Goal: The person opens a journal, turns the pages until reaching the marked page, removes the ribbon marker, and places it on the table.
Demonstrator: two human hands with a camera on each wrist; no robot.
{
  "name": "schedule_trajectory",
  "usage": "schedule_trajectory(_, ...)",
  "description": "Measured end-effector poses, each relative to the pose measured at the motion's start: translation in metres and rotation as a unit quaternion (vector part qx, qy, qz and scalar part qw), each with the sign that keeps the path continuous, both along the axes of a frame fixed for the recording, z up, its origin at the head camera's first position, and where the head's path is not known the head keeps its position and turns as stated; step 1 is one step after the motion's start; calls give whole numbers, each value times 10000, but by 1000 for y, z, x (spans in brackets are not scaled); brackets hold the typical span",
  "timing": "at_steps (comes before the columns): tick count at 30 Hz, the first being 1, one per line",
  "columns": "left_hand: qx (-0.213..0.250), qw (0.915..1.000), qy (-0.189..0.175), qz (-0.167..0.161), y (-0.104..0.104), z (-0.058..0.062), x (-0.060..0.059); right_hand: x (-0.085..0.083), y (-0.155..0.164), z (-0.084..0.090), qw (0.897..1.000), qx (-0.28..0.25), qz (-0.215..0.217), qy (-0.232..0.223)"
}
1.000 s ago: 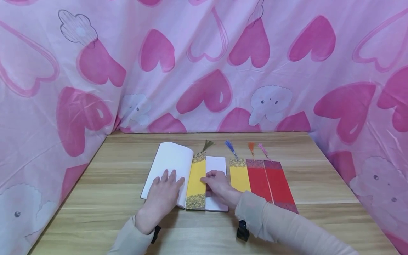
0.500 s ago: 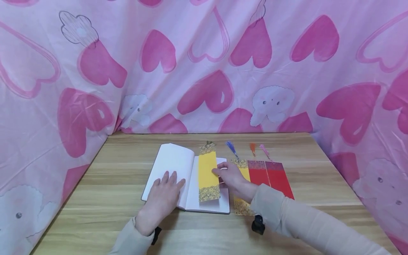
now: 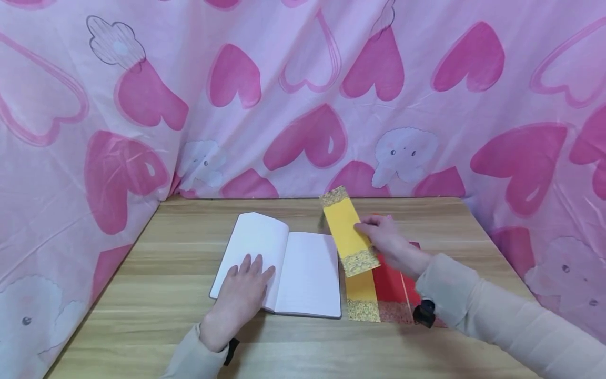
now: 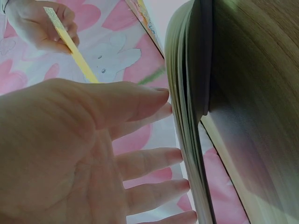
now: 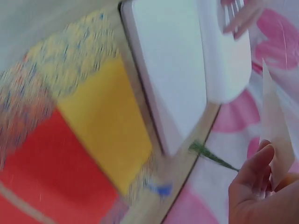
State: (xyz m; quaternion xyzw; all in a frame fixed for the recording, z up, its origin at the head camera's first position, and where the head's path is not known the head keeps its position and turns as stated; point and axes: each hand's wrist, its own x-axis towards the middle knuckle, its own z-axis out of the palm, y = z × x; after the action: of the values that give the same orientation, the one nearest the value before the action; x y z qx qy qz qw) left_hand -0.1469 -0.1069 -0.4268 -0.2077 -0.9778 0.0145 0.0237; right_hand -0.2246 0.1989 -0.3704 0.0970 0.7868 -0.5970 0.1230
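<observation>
Yellow bookmark [image 3: 347, 231] lifted off notebook [image 3: 303, 273], R hand [image 3: 385, 242] fingers pinching; L hand [image 3: 241, 292] flat on page.

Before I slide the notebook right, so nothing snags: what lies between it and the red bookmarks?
One yellow bookmark lies flat between the notebook and the red bookmarks, in the head view.

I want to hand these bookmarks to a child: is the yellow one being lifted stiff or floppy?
Probably fairly stiff: the yellow bookmark, pinched at one edge by the right hand, stands straight above the table without drooping. It looks thin and likely light. Its green tassel hangs loose.
</observation>
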Motion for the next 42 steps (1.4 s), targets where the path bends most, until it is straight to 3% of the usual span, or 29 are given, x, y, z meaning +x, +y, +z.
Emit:
schedule_trajectory(7,-17,10000,35,26,-1,0,0,-6,40,18,9993,-271,-240,110)
schedule_trajectory(10,-47,10000,36,19,-1,1,0,-8,60,21,9993,35,-331,182)
schedule_trajectory(14,-79,9999,119,-29,-2,1,0,-11,87,17,9940,856,-519,445)
schedule_trajectory(23,-38,9999,-77,97,-4,3,0,-1,142,2,9896,887,-1036,453)
schedule_trajectory(29,100,9996,-257,-4,1,2,-3,20,186,-18,9840,924,-1491,324)
schedule_trajectory(36,102,9996,-258,88,1,1,0,46,216,-62,9835,1365,-1183,128)
schedule_trajectory(42,161,9998,-79,-4,1,0,2,63,221,-86,9730,2044,-1043,263)
